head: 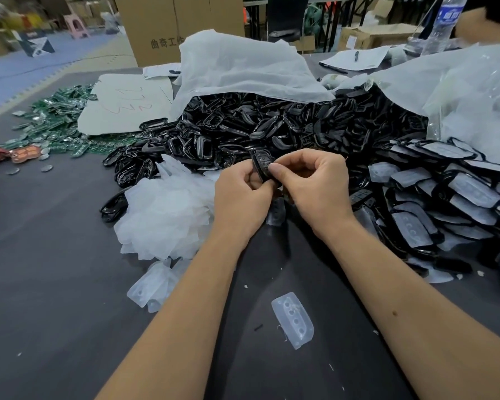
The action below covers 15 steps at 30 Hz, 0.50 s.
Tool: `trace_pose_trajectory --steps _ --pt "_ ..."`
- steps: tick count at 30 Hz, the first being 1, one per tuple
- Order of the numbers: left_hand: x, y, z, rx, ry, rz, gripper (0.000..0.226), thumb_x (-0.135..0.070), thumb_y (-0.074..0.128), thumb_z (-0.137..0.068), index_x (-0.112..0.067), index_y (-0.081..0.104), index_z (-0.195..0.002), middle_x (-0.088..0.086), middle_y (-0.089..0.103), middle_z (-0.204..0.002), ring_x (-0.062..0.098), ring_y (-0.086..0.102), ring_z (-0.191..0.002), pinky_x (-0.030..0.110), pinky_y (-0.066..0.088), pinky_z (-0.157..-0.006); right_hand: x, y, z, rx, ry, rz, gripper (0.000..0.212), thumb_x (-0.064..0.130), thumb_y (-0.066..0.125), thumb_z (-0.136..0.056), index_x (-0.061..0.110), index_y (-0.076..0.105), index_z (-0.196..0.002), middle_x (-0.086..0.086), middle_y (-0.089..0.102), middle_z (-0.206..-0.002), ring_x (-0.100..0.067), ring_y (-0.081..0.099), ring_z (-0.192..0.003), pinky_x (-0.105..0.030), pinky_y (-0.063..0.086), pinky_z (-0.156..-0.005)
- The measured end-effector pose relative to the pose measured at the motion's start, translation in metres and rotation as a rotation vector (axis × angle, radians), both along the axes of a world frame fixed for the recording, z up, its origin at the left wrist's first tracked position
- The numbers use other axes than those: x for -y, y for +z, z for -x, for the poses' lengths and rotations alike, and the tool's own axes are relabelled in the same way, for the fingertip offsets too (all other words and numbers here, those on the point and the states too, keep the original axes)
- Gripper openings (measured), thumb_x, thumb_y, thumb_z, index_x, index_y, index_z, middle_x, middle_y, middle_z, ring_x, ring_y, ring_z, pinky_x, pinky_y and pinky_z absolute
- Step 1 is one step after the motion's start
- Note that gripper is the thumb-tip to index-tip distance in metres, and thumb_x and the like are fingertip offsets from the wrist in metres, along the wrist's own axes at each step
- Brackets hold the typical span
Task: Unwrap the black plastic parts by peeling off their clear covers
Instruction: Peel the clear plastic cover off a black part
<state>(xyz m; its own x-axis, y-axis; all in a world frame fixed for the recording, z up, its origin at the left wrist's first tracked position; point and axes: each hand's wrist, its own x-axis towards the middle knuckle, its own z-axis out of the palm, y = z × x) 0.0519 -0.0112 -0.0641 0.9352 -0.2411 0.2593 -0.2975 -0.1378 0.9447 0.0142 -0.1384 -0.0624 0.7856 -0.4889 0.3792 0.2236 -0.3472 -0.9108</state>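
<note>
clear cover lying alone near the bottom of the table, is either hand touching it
No, the clear cover lies on the table apart from both hands, which hold a black part higher up.

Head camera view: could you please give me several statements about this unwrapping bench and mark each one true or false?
1. Both hands hold one black plastic part between them. True: the left hand and right hand both pinch it.
2. A single clear cover lies on the dark table between the forearms. True.
3. The pile of peeled clear covers lies to the right of the hands. False: it lies to their left.
4. The green circuit boards sit at the far left of the table. True.
5. The water bottle lies flat beside the boards. False: it stands at the far right.
</note>
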Motion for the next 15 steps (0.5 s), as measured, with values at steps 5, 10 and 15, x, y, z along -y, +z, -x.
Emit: trace_pose_trajectory --steps 5,10,15 --pt "-0.0019 0.0020 0.0017 -0.030 -0.099 0.081 0.020 0.004 0.070 -0.085 -0.015 0.076 -0.085 0.016 0.069 -0.071 0.017 0.063 -0.072 0.049 0.059 -0.071 -0.0005 0.0018 0.0016 -0.034 -0.023 0.021 0.009 0.019 0.086 -0.083 0.015 0.079 -0.080 0.003 0.076 -0.072 -0.011 0.071 -0.066 -0.030 0.058 -0.065" --pt "-0.0035 0.0012 -0.0012 -0.131 -0.194 0.191 0.023 0.013 0.060 -0.089 -0.003 0.075 -0.090 -0.003 0.065 -0.067 0.012 0.061 -0.068 0.028 0.053 -0.067 -0.0007 0.0044 0.0031 -0.052 0.004 -0.044 0.012 0.018 0.087 -0.083 0.013 0.077 -0.078 0.000 0.075 -0.072 -0.012 0.069 -0.065 -0.029 0.057 -0.064" --pt "-0.0049 -0.0005 -0.0026 -0.186 -0.242 0.320 0.026 0.011 0.056 -0.095 -0.004 0.076 -0.103 0.012 0.077 -0.089 0.016 0.071 -0.080 0.024 0.058 -0.071 0.0009 0.0073 0.0054 -0.011 0.053 -0.180 0.011 0.011 0.083 -0.087 0.007 0.076 -0.080 0.009 0.068 -0.061 -0.001 0.058 -0.055 -0.017 0.049 -0.054"
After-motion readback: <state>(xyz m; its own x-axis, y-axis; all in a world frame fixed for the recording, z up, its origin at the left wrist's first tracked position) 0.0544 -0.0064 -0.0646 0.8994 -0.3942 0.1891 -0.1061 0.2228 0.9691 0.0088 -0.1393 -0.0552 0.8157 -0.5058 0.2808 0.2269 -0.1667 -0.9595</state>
